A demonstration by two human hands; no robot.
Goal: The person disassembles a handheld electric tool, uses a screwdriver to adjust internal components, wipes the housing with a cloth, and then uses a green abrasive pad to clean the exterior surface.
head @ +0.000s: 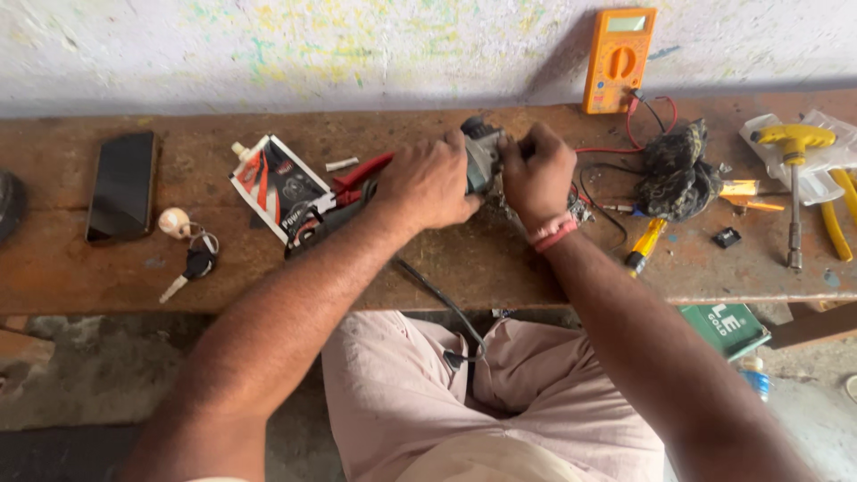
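**Both hands clamped on a power tool at mid-worktop**

Nearest, below the worktop's (446, 268) front edge, a black cord (437, 299) drops from the tool across the lap, and a green box (725, 328) sits low on the right. Near the front edge at the left lies a key with a fob (192, 259); a yellow-handled screwdriver (644, 245) lies right of centre.

At mid-worktop the left hand (427, 183) is closed over the body of a grey angle grinder (482, 159), and the right hand (537, 174) grips its head, fingers curled tight. Red-handled pliers (357, 174) and a printed sachet (277, 186) lie just left of the left hand. A black phone (122, 186) rests towards the left end, a yellow T-handle wrench (794, 170) towards the right.

Farthest, an orange multimeter (619, 61) leans against the wall at the back edge.
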